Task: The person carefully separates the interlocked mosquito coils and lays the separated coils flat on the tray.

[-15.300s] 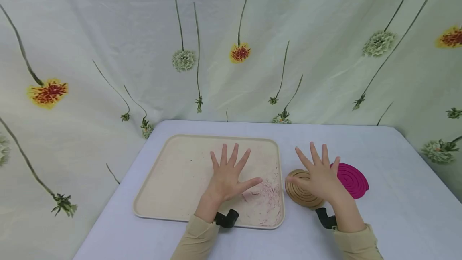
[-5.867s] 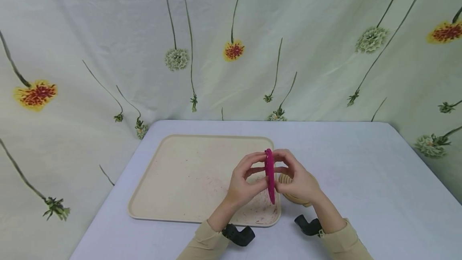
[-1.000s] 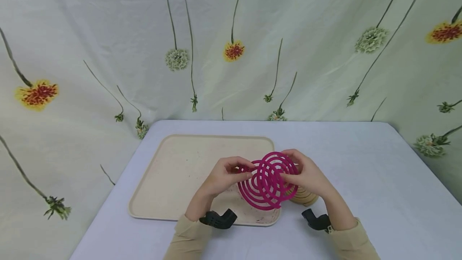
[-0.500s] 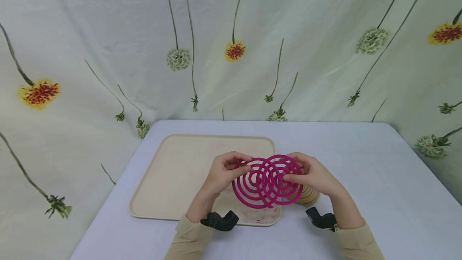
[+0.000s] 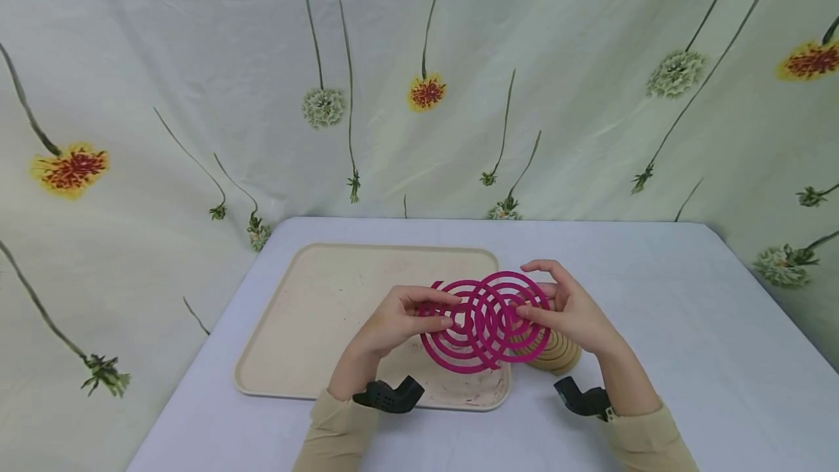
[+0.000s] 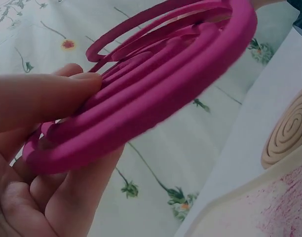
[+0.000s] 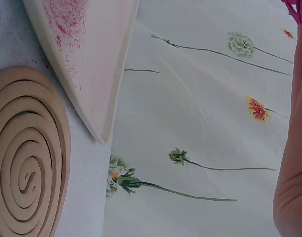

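Observation:
Two pink mosquito coils, one on the left (image 5: 459, 369) and one on the right (image 5: 510, 274), overlap in the air, their rings interleaved. My left hand (image 5: 396, 320) pinches the left coil between thumb and fingers; in the left wrist view the thumb lies over the pink rings (image 6: 146, 111). My right hand (image 5: 577, 314) pinches the right coil, its thumb across the rings and its index finger raised off. Only the edge of the right hand (image 7: 295, 148) shows in the right wrist view. A tan coil (image 5: 560, 357) lies on the table below my right hand, partly covered.
A beige tray (image 5: 328, 355) with pink smears and crumbs lies on the white-clothed table (image 5: 668, 297), left of the tan coil. A flowered cloth (image 5: 577, 93) hangs behind the table. Each wrist bears a black camera mount (image 5: 393, 395).
Earlier the pink coils lay nested on the table; both hands lifted them, and they spread into two overlapping discs. In the last half second the right coil rises slightly and my right index finger lifts.

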Tool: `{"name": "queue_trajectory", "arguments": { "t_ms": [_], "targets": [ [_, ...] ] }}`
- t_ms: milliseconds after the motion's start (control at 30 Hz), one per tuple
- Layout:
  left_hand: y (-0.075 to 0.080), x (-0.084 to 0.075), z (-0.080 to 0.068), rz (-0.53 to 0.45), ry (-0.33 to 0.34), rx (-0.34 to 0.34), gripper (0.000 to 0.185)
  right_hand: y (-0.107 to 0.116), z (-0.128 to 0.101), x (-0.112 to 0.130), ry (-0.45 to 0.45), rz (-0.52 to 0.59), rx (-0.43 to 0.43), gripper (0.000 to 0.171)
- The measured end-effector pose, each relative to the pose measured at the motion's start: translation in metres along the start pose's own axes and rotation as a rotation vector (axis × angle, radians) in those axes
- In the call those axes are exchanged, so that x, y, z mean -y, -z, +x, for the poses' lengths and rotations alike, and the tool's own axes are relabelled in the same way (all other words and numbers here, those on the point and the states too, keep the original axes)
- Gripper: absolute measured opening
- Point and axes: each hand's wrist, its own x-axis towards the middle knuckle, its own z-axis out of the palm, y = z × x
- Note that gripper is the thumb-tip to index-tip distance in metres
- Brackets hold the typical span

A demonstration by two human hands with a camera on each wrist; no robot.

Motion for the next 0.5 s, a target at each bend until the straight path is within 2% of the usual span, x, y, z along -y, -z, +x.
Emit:
{"name": "queue_trajectory", "arguments": {
  "t_ms": [133,267,333,400,500],
  "targets": [
    [0.0003,-0.0026,-0.0006,0.008,0.005,0.018,0.032,0.0011,-0.002,0.0021,0.076,-0.026,0.071,0.046],
    [0.0007,-0.0058,-0.0013,0.031,0.008,0.037,0.032,0.0053,-0.0037,0.0003,0.171,-0.053,0.203,0.031],
    [0.0012,-0.0072,-0.0018,0.042,0.009,0.045,0.033,0.0061,-0.0034,-0.0007,0.171,-0.057,0.253,0.032],
    [0.0016,-0.0074,-0.0022,0.047,0.014,0.049,0.033,0.0057,-0.0032,-0.0001,0.153,-0.08,0.262,0.034],
    [0.001,-0.007,-0.002,0.04,0.015,0.029,0.035,0.0036,-0.0032,0.0019,0.117,-0.122,0.206,0.038]
  ]
}}
